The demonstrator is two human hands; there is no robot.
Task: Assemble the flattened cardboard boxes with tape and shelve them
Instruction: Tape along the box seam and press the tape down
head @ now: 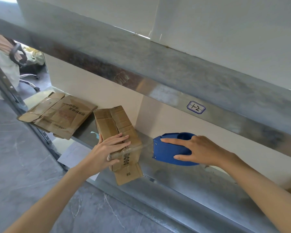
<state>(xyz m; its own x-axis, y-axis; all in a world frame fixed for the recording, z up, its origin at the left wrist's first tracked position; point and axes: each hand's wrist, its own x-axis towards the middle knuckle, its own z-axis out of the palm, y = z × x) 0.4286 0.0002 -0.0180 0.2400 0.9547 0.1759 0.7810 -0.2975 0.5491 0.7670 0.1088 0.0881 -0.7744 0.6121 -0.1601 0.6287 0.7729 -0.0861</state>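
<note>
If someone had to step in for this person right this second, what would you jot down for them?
Left hand: pressing the folded box down on the metal shelf, pinning the tape end on its seam.
Right hand: gripping the blue tape dispenser, with a clear strip of tape stretched from it to the box.
Flattened boxes lie further left on the same shelf.
Done: box folded into shape, taping begun.
Left: finish and cut the tape, shelve the box, then build the flat ones.
</note>
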